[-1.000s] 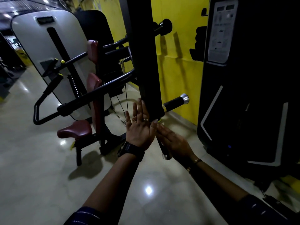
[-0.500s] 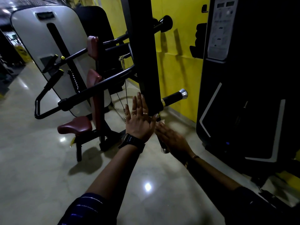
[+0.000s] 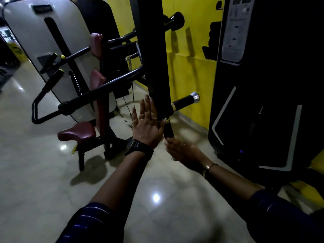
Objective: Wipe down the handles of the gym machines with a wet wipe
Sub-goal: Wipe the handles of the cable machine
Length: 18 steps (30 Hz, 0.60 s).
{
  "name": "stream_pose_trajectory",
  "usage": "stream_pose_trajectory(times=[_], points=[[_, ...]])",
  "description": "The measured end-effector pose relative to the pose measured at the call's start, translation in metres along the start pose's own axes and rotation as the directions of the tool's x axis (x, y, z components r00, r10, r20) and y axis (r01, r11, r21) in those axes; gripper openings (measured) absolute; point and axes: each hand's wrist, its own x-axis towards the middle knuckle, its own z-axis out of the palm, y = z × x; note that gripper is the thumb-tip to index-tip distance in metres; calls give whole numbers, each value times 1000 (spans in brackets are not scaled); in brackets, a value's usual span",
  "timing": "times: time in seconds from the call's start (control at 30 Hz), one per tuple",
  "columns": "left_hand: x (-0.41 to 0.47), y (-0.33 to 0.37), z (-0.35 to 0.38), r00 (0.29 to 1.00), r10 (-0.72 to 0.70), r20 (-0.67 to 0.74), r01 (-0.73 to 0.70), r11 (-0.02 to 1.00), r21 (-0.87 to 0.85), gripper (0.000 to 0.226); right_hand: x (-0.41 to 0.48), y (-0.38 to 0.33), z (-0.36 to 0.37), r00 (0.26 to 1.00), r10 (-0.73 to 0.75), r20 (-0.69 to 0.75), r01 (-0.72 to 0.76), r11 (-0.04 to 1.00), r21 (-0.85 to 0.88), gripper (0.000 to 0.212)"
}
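Right hand [image 3: 184, 151] slid down the handle [image 3: 168, 130] — left hand [image 3: 147, 127] flat.

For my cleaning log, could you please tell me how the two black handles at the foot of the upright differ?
The side handle juts out to the right, free and untouched, with its silver end cap showing; the lower handle points down with the right hand at its end, hiding any cap. Both have black grips on the same upright.

Yellow wall [image 3: 191, 71] behind machines; glossy pale floor [image 3: 43, 181] with ceiling-light glare [image 3: 156, 197]; room dim.
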Motion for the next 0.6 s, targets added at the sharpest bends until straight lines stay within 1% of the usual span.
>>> stream_pose_trajectory(times=[0.03,0.07,0.13,0.2,0.27,0.33,0.4,0.5,0.53,0.57,0.6], points=[[0,0,0,1000,-1,-3,1,1000,4,72,-10,-6,1,999,-26,48,27,999,-28,25],[0,1,0,1000,-3,-4,3,1000,4,73,-14,-9,2,998,-26,53,28,999,-29,29],[0,2,0,1000,-9,-9,9,1000,2,74,-4,-2,2,1000,-27,1,27,999,-26,25],[0,2,1,1000,-13,-11,13,1000,0,75,19,12,0,998,-20,-64,19,1000,-7,27],[-1,2,1,1000,-9,-6,9,1000,-2,75,34,25,-4,996,16,-85,-16,1000,5,27],[-1,2,2,1000,-10,-9,10,1000,8,74,28,27,-1,996,46,-80,-45,999,20,30],[0,2,2,1000,-12,-10,12,1000,14,75,7,18,8,1000,-14,-6,14,1000,-17,30],[0,2,3,1000,-17,-7,18,1000,3,74,-17,0,14,975,-135,175,155,982,-105,27],[0,2,3,1000,-20,-11,20,1000,-1,74,-15,0,11,972,-143,185,165,980,-110,31],[0,2,4,1000,-21,-15,20,1000,-2,74,-8,4,8,980,-126,153,143,985,-101,40],[0,3,4,1000,-21,-18,21,1000,1,73,2,10,2,991,-102,91,111,990,-90,41]])
